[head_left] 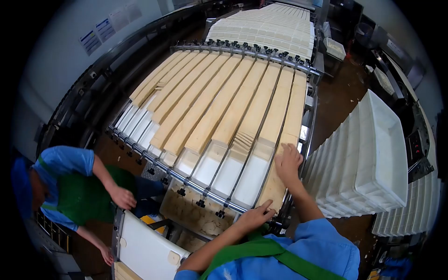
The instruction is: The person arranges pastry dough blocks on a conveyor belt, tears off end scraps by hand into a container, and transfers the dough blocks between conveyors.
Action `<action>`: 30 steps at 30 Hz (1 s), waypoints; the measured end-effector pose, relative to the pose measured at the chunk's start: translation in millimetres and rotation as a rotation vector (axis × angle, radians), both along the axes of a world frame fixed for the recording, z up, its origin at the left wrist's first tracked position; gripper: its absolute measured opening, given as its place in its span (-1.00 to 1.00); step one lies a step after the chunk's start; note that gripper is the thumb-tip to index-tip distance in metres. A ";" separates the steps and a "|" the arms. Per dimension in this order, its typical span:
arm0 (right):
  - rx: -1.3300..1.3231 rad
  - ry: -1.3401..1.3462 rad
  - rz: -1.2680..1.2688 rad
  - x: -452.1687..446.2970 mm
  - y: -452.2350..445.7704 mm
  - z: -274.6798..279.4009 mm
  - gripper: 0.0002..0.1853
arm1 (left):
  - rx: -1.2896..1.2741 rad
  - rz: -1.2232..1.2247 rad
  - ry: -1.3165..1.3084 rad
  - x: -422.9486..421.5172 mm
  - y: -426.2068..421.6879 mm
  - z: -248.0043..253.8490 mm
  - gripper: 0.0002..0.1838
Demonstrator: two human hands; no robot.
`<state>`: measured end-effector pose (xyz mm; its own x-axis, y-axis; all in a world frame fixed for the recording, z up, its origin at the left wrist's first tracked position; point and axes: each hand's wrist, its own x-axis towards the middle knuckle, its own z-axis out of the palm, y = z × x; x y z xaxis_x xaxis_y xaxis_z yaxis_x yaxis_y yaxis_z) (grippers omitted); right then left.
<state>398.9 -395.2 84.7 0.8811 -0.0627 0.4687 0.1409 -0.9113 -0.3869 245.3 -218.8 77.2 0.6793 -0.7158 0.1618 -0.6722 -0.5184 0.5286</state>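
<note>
Long pale beige slabs [224,100], dough-like in look, lie side by side in the lanes of a white conveyor bed. In the lane at the right edge, my left hand [255,217] is closed at the near end of a shorter slab [272,186], its thumb on top. Farther up this slab, my right hand [289,163] rests with its fingers slightly apart and bent. These fingers touch near the seam where a longer slab [292,107] begins. What lies under my left fingers is hidden.
Thin rods divide the lanes, and a metal bar [186,181] with black knobs crosses the near edge. White trays [354,158] stand stacked at right. At left, a co-worker in a green apron [98,193] stands by a white board [144,247]. A bin [196,212] holds pale scraps.
</note>
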 end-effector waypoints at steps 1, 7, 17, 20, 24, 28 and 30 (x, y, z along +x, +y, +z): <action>-0.001 -0.009 -0.001 -6.6 3.4 0.4 -0.48 | 0.060 0.043 0.048 2.5 -2.4 0.8 -0.61; -0.003 0.114 0.221 -48.3 26.1 15.3 -0.38 | 0.108 0.181 -0.278 -4.2 -6.5 2.8 -0.84; -0.328 0.472 0.018 -41.1 30.6 -9.2 -0.18 | -0.287 0.807 -0.405 -69.6 91.2 6.5 -0.81; -0.354 0.412 0.044 -43.0 49.9 1.0 -0.22 | -0.299 1.132 -0.157 -99.6 117.5 -4.5 -0.77; -0.332 0.271 0.233 -40.6 95.9 -8.9 -0.24 | -0.470 1.298 0.238 -139.9 144.4 -14.2 -0.64; -0.283 0.201 0.427 -47.7 148.8 -10.2 -0.24 | -0.486 1.332 0.294 -176.0 158.0 -32.0 -0.61; -0.259 0.097 0.536 -50.0 169.4 -22.0 -0.24 | -0.517 1.379 0.291 -193.4 165.2 -26.7 -0.69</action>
